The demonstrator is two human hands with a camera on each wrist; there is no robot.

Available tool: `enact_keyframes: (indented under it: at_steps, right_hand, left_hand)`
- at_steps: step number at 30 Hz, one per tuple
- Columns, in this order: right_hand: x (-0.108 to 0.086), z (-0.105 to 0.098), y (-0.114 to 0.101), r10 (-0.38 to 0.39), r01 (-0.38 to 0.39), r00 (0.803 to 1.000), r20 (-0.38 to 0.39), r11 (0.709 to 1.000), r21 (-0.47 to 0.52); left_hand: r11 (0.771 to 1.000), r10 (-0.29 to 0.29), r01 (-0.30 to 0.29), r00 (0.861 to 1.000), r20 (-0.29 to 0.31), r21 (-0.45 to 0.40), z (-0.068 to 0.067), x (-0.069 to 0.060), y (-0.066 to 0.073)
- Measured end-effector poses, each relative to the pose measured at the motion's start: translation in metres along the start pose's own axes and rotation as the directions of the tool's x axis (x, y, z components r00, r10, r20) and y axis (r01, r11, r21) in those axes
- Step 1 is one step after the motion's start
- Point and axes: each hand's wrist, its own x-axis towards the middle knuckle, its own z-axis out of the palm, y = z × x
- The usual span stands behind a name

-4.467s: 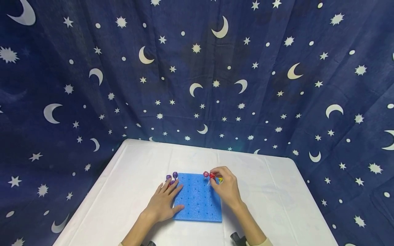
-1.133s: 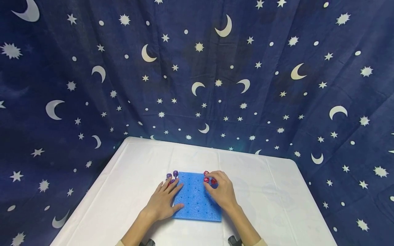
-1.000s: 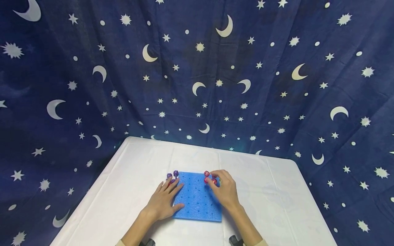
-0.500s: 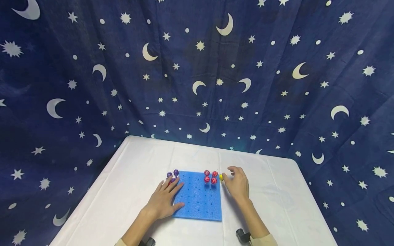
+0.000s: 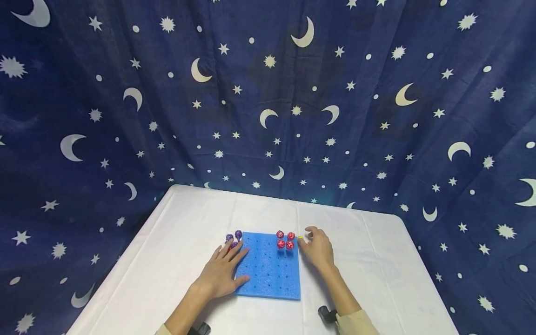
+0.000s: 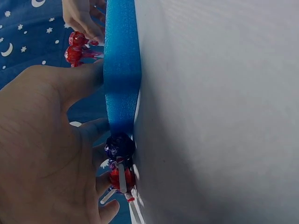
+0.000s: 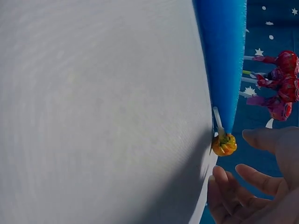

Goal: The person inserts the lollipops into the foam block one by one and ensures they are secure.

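Note:
Several red lollipops (image 5: 281,244) stand upright in the far right corner of a blue foam block (image 5: 268,270) dotted with small holes. My left hand (image 5: 218,274) rests spread on the block's left edge. Beyond its fingers lie purple lollipops (image 5: 238,234) and, in the left wrist view, a red lollipop (image 6: 121,180) among them. Off the block's far right corner is a yellow lollipop (image 7: 224,145), lying on the table. My right hand (image 5: 319,249) is beside it, thumb and fingers parted around its candy end; the right wrist view shows a gap between them and the candy.
A white cloth covers the table (image 5: 368,274), which reaches back to a dark blue curtain (image 5: 234,121) with moons and stars. Dark wrist mounts (image 5: 326,314) sit on both forearms.
The red lollipop that my right hand held now stands in the foam with the others. That hand has moved right, to the yellow lollipop. My left hand stays in place.

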Motion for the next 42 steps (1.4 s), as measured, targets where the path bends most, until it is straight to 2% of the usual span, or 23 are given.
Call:
enact_keyframes:
  at_steps: [11,20,29,42]
  right_hand:
    - [0.004,0.008,0.0,-0.011,0.012,1.0,0.027,1.0,-0.021]
    - [0.007,0.009,-0.005,0.006,-0.004,0.998,0.067,1.0,-0.029]
    - [0.01,0.011,-0.006,-0.026,0.026,0.998,0.051,1.0,0.006]
    - [0.008,0.012,-0.004,-0.023,0.022,0.999,0.035,1.0,0.021]
  left_hand:
    - [1.0,0.009,-0.009,1.0,-0.016,-0.01,0.001,-0.001,0.0]
    - [1.0,0.023,-0.023,0.999,-0.038,-0.003,-0.003,-0.002,0.001]
    - [1.0,0.018,-0.018,0.999,-0.031,-0.006,-0.004,-0.002,0.001]
    - [1.0,0.007,-0.008,1.0,-0.011,-0.022,-0.003,-0.002,0.0]
